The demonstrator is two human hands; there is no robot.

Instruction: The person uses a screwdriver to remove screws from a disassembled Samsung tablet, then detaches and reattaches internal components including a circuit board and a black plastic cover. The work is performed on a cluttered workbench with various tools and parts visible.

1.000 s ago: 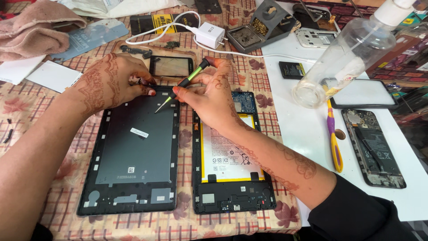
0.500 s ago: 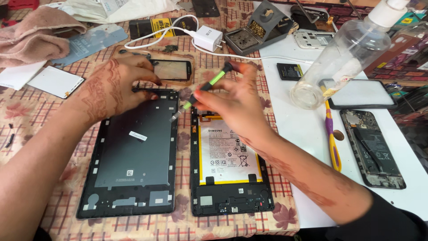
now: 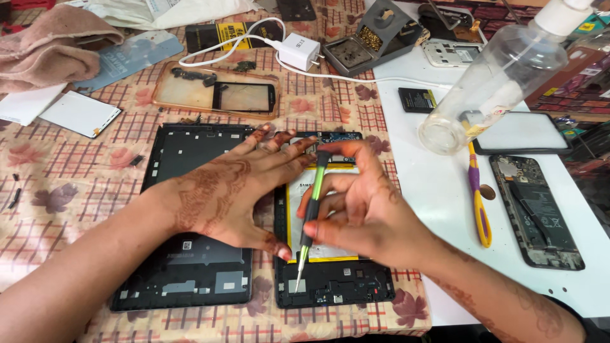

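Observation:
Two opened tablet halves lie side by side on the patterned cloth. The dark back cover [image 3: 184, 279] is on the left. To its right is the tablet body [image 3: 337, 289] with a white battery. My left hand [image 3: 232, 190] lies flat with fingers spread across the gap between them, fingertips touching the top of the tablet body. My right hand [image 3: 365, 213] grips a green and black screwdriver [image 3: 309, 219] nearly upright. Its metal tip points down at the lower left of the tablet body, just below the battery.
A clear plastic bottle [image 3: 492, 82] lies tilted on the white mat at the right. Beside it are purple and yellow tweezers [image 3: 478, 197], an opened phone [image 3: 537, 213] and a black glass panel [image 3: 524, 133]. A white charger [image 3: 300, 49], a phone frame [image 3: 219, 95] and a soldering stand [image 3: 372, 41] sit behind.
My left hand moved right from the back cover's top edge onto the tablet body. My right hand swung the screwdriver from the top edge down, tip toward the lower part.

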